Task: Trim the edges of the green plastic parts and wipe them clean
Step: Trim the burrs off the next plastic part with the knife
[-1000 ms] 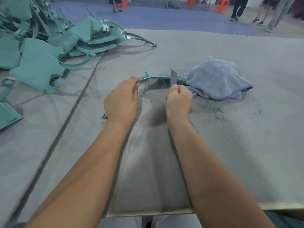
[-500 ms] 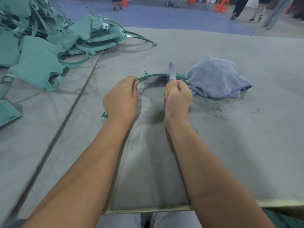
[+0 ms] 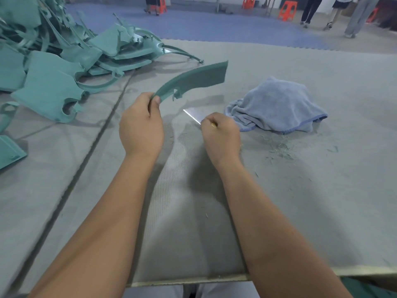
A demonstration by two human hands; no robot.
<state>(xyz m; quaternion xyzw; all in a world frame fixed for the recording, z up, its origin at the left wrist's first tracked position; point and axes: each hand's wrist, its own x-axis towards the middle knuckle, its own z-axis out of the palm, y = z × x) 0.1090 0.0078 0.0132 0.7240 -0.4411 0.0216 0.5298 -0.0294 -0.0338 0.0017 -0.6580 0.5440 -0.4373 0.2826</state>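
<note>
no text, label, brand, number or sign can be read anywhere in view; nothing legible on the green parts, the blade, the cloth or the grey mat around the hands

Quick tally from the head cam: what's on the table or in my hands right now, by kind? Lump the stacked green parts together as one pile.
Green part held in left hand: 1
Pile of green parts: 1, pieces too tangled to count
Blade in right hand: 1
Blue towel: 1
Total: 4
</note>
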